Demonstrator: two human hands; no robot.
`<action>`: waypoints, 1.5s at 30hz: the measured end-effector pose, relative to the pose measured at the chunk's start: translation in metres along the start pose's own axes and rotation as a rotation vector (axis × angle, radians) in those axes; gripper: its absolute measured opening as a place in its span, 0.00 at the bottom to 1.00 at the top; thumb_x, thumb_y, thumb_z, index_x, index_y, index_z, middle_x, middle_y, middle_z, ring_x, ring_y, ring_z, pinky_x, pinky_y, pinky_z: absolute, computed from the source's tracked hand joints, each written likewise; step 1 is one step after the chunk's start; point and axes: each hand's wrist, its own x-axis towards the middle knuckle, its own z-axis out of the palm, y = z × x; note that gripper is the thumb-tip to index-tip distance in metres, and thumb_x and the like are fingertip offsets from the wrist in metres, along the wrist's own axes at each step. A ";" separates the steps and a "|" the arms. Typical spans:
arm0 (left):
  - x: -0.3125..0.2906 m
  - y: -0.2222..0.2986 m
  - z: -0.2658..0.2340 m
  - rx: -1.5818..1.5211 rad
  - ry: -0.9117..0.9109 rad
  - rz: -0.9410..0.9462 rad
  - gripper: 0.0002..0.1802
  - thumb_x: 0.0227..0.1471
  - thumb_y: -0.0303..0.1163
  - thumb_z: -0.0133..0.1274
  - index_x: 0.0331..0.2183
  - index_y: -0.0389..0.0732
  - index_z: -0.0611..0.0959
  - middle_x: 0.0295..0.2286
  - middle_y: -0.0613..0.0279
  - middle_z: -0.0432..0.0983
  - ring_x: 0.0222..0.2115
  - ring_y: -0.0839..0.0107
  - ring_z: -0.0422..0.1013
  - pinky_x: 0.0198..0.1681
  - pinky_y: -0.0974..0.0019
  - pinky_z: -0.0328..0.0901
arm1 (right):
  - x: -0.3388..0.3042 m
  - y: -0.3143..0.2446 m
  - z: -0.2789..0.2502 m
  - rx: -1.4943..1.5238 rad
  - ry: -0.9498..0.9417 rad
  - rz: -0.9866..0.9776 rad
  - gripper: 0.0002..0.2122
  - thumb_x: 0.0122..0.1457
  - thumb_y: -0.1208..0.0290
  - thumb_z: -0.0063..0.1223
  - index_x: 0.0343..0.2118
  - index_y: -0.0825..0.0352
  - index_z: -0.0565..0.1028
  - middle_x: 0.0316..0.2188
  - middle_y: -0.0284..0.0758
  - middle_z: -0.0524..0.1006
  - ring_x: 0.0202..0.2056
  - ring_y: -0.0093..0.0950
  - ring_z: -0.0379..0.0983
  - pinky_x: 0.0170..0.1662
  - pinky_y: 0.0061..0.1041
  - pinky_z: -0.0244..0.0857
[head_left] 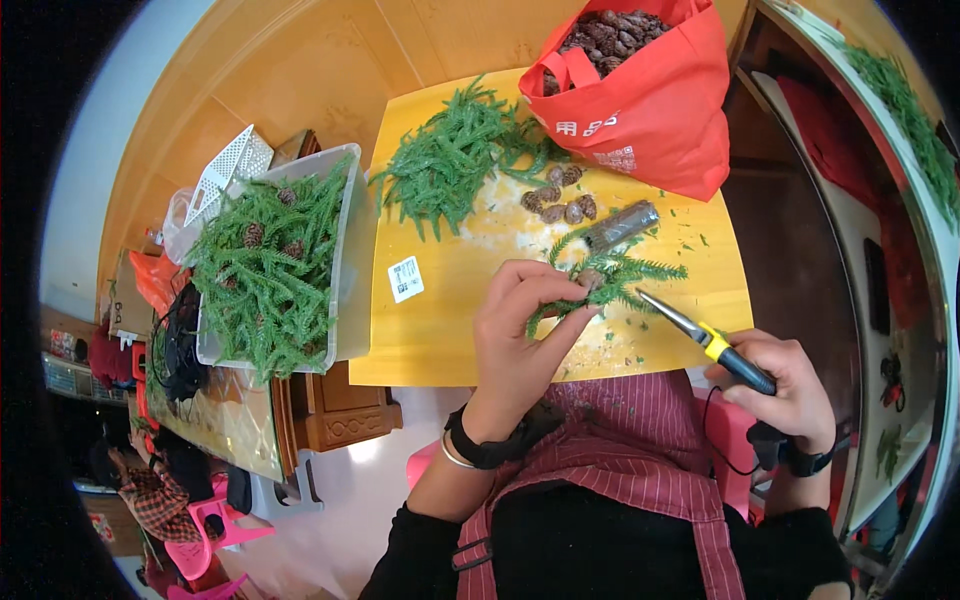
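My left hand is closed in a pinch on a green artificial pine sprig, with a small pine cone at its base by the fingertips. The sprig's branches spread to the right, just above the table. Held in my right hand are long-nose pliers with a silver tip and yellow-and-black handles. Their tip points up-left, close to the sprig's lower edge. Beyond the sprig lies a brown bundle in clear wrap. Several loose pine cones sit behind it.
A pile of green sprigs lies on the yellow table near a white label. At the back right stands a red bag of pine cones. Left of the table, a clear bin holds finished-looking sprigs with cones. Another person sits far left.
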 end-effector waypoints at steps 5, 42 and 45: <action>-0.002 0.004 -0.002 0.028 -0.005 -0.013 0.12 0.35 0.16 0.58 0.27 0.39 0.76 0.32 0.63 0.66 0.33 0.75 0.69 0.27 0.80 0.65 | 0.010 0.006 0.010 -0.166 0.030 -0.124 0.11 0.41 0.68 0.55 0.24 0.72 0.73 0.23 0.39 0.72 0.31 0.36 0.70 0.49 0.32 0.57; -0.004 0.018 -0.003 0.062 -0.023 0.104 0.12 0.31 0.17 0.60 0.26 0.36 0.80 0.29 0.58 0.73 0.32 0.66 0.71 0.33 0.69 0.66 | 0.029 -0.007 0.033 -0.257 0.068 -0.396 0.14 0.40 0.65 0.62 0.25 0.70 0.71 0.28 0.41 0.73 0.39 0.44 0.66 0.47 0.36 0.58; -0.006 0.017 -0.003 0.065 -0.023 0.098 0.11 0.31 0.17 0.60 0.25 0.36 0.80 0.28 0.58 0.74 0.31 0.66 0.71 0.33 0.69 0.66 | 0.030 -0.014 0.035 -0.353 0.118 -0.439 0.11 0.42 0.68 0.60 0.26 0.68 0.72 0.27 0.39 0.73 0.34 0.36 0.70 0.49 0.35 0.57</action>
